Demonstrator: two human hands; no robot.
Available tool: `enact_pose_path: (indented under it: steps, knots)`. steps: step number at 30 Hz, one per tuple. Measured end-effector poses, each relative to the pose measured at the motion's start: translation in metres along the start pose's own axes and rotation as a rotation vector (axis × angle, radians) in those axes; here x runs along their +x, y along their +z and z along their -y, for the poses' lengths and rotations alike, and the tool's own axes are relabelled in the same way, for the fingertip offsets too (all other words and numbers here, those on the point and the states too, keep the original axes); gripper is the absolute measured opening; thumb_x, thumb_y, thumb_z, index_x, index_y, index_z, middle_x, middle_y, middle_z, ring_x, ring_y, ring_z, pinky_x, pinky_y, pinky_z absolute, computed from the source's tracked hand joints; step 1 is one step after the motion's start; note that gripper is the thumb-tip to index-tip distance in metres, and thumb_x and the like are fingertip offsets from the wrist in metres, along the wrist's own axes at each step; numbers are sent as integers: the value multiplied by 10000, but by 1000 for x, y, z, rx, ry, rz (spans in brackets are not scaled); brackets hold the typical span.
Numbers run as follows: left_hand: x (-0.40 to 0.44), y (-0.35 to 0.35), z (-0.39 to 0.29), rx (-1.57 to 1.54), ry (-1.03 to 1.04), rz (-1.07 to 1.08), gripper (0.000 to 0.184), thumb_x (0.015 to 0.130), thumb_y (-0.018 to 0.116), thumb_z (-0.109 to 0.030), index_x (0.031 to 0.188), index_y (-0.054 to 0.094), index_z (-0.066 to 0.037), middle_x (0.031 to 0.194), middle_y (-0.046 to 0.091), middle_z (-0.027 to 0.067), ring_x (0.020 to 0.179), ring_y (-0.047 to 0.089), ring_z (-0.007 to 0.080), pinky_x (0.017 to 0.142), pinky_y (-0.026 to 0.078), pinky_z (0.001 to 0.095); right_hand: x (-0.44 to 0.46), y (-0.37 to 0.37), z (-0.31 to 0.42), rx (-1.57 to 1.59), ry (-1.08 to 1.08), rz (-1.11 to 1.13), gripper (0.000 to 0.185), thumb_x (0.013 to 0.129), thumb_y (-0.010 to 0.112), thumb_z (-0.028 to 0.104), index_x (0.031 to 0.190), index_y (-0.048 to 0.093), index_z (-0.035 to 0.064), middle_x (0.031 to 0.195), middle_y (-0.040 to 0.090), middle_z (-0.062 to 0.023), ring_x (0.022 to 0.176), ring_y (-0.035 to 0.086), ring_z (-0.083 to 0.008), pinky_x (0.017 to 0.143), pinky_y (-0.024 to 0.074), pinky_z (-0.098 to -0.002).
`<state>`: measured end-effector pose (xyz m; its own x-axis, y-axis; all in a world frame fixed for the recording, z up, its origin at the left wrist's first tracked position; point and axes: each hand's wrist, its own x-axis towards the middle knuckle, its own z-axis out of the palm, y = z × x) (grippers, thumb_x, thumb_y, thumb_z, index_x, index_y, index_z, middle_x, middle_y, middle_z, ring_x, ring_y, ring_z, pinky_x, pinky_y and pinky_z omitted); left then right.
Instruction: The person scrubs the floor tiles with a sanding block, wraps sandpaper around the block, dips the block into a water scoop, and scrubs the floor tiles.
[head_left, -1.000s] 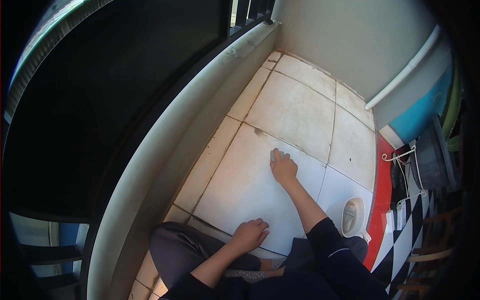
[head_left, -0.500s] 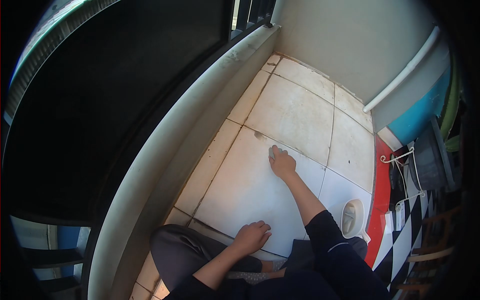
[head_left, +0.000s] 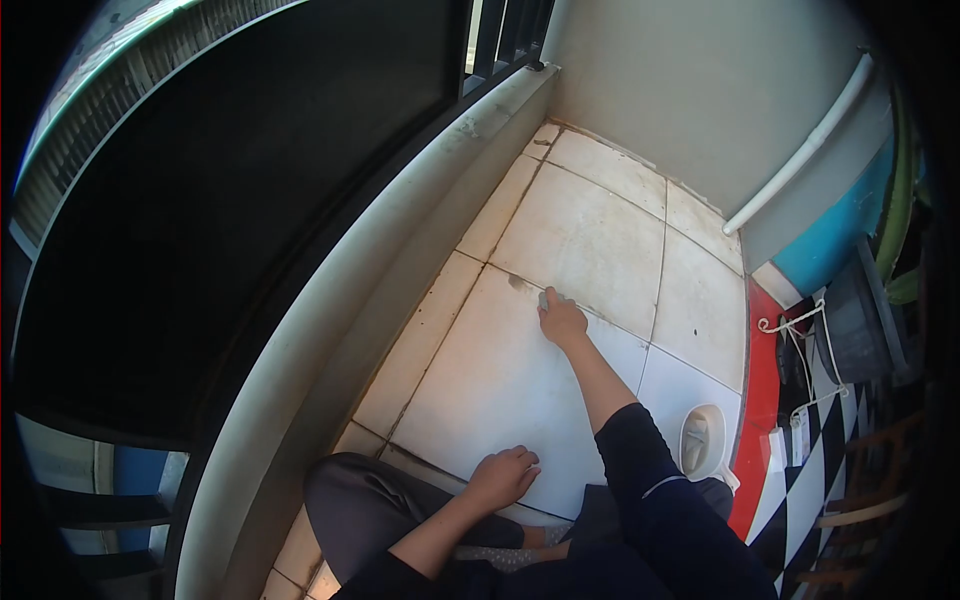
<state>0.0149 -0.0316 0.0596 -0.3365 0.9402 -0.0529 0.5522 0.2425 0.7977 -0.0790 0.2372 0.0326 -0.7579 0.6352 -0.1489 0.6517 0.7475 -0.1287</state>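
The right hand [head_left: 565,322] reaches out over the white tile [head_left: 480,370], fingers bent round a small grey piece [head_left: 543,301] and pressing it down near the tile's far edge; what the piece is made of is hard to tell. A dark stain [head_left: 516,283] lies just beside it, on the side toward the ledge [head_left: 330,265]. The left hand [head_left: 501,478] is low over the near part of the same tile, fingers loosely curled; whether they pinch anything or touch the tile cannot be told.

Near the right knee, well apart from the grey piece, a white dipper [head_left: 687,462] stands upright with a pale thing [head_left: 694,437] inside. Past it run a red strip [head_left: 762,385] and a black-and-white checked floor [head_left: 797,500]. On that side, a white slip [head_left: 798,441] lies near the wire stand [head_left: 802,408]; any print on it is too small to read. A dark pot [head_left: 853,315] is beside the stand.
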Motion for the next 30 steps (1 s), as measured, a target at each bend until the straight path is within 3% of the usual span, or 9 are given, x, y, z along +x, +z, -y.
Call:
enact_pose_path:
  steps: [6, 16, 20, 25, 30]
  knots:
    - [-1, 0, -8, 1, 24, 17, 175, 840, 514, -199, 899, 582, -49, 839, 575, 119, 761, 584, 302, 675, 468, 394, -80, 13, 3, 48, -118, 11, 409, 865, 469, 346, 1218, 333, 190, 928, 521, -232, 709, 597, -359, 563, 490, -442]
    - [-1, 1, 1, 9, -13, 19, 187, 840, 516, -206, 915, 584, -49, 858, 580, 123, 769, 588, 300, 681, 470, 392, 9, 3, 3, 63, 51, -18, 386, 874, 468, 377, 1207, 356, 218, 1015, 477, -229, 869, 585, -356, 670, 494, -429]
    - [-1, 4, -1, 2, 1, 31, 190, 842, 514, -209, 917, 584, -49, 864, 580, 124, 770, 589, 300, 680, 471, 392, -20, 16, -8, 76, -52, -31, 415, 879, 458, 359, 1244, 339, 202, 982, 497, -241, 789, 594, -369, 632, 495, -443]
    - [-2, 3, -6, -33, -20, 39, 192, 841, 516, -214, 919, 585, -53, 860, 579, 123, 769, 586, 307, 678, 469, 397, -72, 12, -1, 27, -130, -57, 379, 850, 510, 328, 1187, 372, 222, 966, 486, -199, 728, 602, -335, 568, 500, -427]
    - [-1, 4, -3, -14, -36, 76, 190, 840, 518, -216, 917, 585, -55, 861, 578, 124, 769, 583, 312, 678, 469, 400, -5, 6, 4, 15, -2, -111, 351, 852, 506, 318, 1161, 379, 210, 964, 487, -192, 764, 602, -332, 586, 502, -419]
